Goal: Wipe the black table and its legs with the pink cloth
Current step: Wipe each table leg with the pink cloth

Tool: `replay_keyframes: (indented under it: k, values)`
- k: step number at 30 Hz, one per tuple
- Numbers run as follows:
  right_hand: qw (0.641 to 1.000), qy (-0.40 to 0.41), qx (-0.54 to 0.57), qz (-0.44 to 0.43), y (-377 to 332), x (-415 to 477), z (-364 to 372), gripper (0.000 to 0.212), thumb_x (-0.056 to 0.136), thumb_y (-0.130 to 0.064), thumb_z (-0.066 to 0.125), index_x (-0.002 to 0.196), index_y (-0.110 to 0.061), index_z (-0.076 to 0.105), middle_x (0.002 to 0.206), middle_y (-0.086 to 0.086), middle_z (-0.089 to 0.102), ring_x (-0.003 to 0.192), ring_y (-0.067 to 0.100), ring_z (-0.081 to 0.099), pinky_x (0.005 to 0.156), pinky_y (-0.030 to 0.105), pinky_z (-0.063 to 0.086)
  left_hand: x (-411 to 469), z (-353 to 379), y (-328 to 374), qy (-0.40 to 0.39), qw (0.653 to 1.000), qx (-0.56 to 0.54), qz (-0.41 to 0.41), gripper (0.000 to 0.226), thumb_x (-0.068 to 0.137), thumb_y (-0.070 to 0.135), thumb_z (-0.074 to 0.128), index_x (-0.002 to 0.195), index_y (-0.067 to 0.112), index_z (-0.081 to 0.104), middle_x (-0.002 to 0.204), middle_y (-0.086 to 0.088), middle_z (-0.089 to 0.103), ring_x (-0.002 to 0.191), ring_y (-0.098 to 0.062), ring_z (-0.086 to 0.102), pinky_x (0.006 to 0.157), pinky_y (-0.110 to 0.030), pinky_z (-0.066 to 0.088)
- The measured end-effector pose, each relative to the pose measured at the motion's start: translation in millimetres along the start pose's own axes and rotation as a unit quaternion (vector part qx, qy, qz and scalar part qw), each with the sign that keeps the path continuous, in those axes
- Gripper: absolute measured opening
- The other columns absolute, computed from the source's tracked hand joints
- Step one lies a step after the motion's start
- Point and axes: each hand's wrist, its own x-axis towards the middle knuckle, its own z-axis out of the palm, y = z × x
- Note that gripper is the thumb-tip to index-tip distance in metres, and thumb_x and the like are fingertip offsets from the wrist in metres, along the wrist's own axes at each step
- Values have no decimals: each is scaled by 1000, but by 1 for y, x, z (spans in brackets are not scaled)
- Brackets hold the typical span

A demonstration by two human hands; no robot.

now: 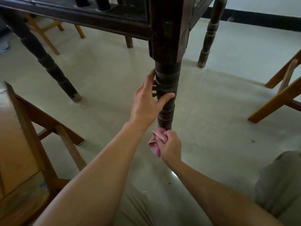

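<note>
The black table [91, 15] is seen from low down, its dark frame running across the top. Its nearest turned leg [167, 79] stands in the middle of the view. My left hand [147, 101] grips this leg halfway down, thumb in front and fingers wrapped behind. Lower, my right hand [171, 146] holds the crumpled pink cloth [156, 141] pressed against the foot of the same leg. Two more dark legs show, one at the left [48, 62] and one at the back right [210, 33].
A wooden chair [37, 128] stands close on the left, another wooden chair [280, 93] at the right edge, and a third [47, 35] behind the table. The floor [219, 111] is pale and glossy. My knees in beige trousers [280, 185] are at the bottom.
</note>
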Motion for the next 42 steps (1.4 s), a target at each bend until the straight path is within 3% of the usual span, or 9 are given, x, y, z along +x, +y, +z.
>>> replay_keyframes:
  k: [5, 8, 16, 19, 24, 29, 32, 37, 42]
  values:
    - [964, 111, 23, 238, 42, 31, -41, 10, 90, -15, 63, 97, -9, 59, 94, 8, 62, 78, 23, 59, 67, 25, 37, -7, 6, -3, -29, 1000, 9, -7, 71, 85, 41, 68, 143, 21, 31, 121, 2, 62, 103, -15, 61, 88, -42, 54]
    - [958, 166, 16, 234, 55, 46, -58, 17, 90, -16, 62, 104, -6, 61, 108, 14, 62, 93, 32, 61, 75, 31, 38, -8, 6, -4, -45, 999, 17, -16, 80, 84, 36, 71, 147, 21, 23, 126, 1, 59, 109, -17, 59, 92, -45, 53]
    - [969, -74, 64, 228, 31, -2, 44, 17, 90, -22, 64, 102, -11, 70, 95, 7, 68, 91, 24, 65, 83, 35, 53, -7, 8, -3, -51, 998, 1, -48, 81, 82, 34, 73, 146, 25, 24, 122, 2, 60, 104, -13, 60, 90, -43, 54]
    - [952, -49, 82, 290, 53, 8, 34, 20, 90, -32, 65, 98, -14, 70, 92, 6, 70, 83, 22, 67, 79, 34, 55, -10, 11, -7, -39, 998, -1, -52, 83, 83, 37, 72, 148, 26, 22, 121, 2, 60, 106, -14, 60, 89, -44, 54]
    - [870, 116, 288, 383, 57, 58, 9, 19, 94, -6, 56, 109, -13, 65, 87, 4, 67, 84, 23, 64, 82, 28, 54, -14, 19, -9, -38, 998, 2, -46, 67, 87, 37, 66, 142, 23, 32, 123, 2, 60, 106, -13, 59, 94, -45, 51]
    - [795, -112, 355, 480, 38, 16, 74, 25, 90, -9, 66, 114, -2, 63, 99, 12, 65, 77, 25, 64, 48, 28, 52, -15, 22, -12, -38, 998, 4, -46, 66, 88, 39, 64, 142, 21, 31, 123, 2, 60, 106, -14, 59, 94, -43, 51]
    - [752, -92, 422, 497, 34, 12, 76, 21, 88, -9, 69, 106, 0, 61, 101, 17, 63, 82, 28, 64, 51, 33, 55, -15, 22, -13, -33, 999, 6, -42, 67, 89, 40, 63, 144, 21, 29, 126, 0, 59, 109, -15, 58, 95, -44, 50]
    - [767, -48, 460, 445, 65, 59, 11, 22, 96, 4, 43, 102, 0, 64, 100, 12, 60, 74, 15, 59, 67, 23, 49, -15, 24, -19, -29, 999, 12, -29, 67, 89, 41, 62, 144, 20, 29, 126, -1, 59, 109, -18, 59, 93, -45, 51]
    - [813, 108, 351, 452, 44, 63, 5, 15, 91, -11, 61, 105, -7, 64, 89, 3, 63, 90, 22, 62, 81, 31, 52, -13, 23, -19, -42, 998, -4, -38, 66, 87, 42, 64, 141, 25, 30, 120, 2, 60, 102, -14, 60, 89, -40, 53]
